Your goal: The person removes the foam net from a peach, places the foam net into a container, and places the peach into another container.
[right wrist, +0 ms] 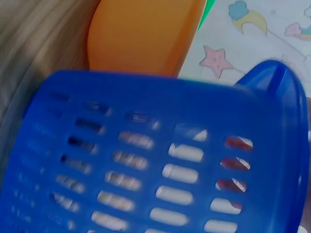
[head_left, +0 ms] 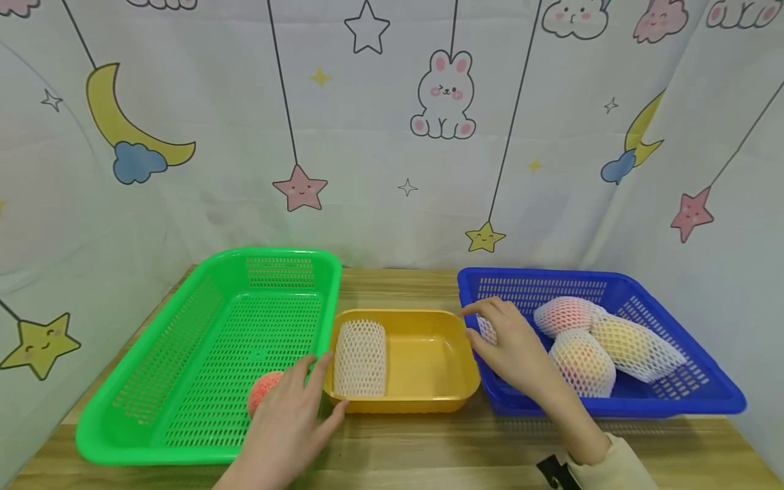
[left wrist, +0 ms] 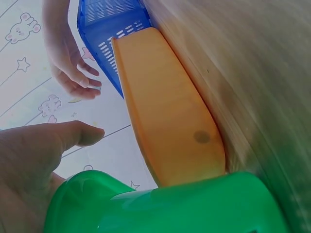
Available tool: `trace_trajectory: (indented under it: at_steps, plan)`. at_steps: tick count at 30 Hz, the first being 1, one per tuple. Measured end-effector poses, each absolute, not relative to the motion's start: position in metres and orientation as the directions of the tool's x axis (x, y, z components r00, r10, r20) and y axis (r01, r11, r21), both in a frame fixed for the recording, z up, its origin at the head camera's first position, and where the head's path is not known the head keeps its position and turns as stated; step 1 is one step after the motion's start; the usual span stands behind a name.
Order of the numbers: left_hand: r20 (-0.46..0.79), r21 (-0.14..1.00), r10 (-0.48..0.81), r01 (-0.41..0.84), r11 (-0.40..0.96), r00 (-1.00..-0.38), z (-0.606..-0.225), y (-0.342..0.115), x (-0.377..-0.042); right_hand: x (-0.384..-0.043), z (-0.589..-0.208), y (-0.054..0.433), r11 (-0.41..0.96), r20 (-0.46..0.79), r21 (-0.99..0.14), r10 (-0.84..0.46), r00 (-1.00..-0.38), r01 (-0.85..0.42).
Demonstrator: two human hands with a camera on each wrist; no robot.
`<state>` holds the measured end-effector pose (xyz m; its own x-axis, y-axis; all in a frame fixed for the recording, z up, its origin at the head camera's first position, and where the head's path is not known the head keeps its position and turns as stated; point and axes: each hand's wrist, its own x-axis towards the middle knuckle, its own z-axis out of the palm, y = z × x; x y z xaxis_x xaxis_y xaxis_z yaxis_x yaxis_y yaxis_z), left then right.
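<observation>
Left hand (head_left: 290,412), spread, apparently empty, partly hides the pink ball (head_left: 262,391), 5 o'clock in the green basket (head_left: 245,320); white foam net (head_left: 360,359), 9 o'clock in the yellow tray (head_left: 422,354); right hand (head_left: 510,341), relaxed, seemingly empty, 9 o'clock at the blue basket (head_left: 539,278). Likely between pieces; next calls for pinching the net gently.

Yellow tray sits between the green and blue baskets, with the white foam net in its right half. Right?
One slip: the white foam net is in the left half of the yellow tray, the side next to the green basket; head view shows it. The tray does sit between that and the blue basket.
</observation>
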<state>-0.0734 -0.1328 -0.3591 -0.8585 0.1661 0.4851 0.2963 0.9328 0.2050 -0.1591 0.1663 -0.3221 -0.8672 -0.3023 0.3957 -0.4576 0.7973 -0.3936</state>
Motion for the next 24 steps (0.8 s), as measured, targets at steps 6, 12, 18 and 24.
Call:
trace_trajectory:
  at_steps: [6,12,18,24]
  plan:
    - [0.455,0.208,0.156,0.275,0.939,-0.877,-0.360,-0.131,-0.073,-0.171,-0.325,0.183,0.814,0.388,-0.392,-0.277,-0.879,-0.429]
    - [0.452,0.186,0.157,0.265,0.946,-0.878,-0.361,-0.130,-0.072,-0.177,-0.329,0.191,0.832,0.371,-0.365,-0.281,-0.885,-0.418]
    - [0.483,0.158,0.156,0.261,0.952,-0.862,-0.365,-0.129,-0.072,-0.181,-0.334,0.196,0.857,0.364,-0.322,-0.280,-0.888,-0.402]
    - [0.493,0.146,0.151,0.253,0.957,-0.857,-0.367,-0.129,-0.073,-0.184,-0.337,0.200,0.872,0.358,-0.283,-0.289,-0.888,-0.398]
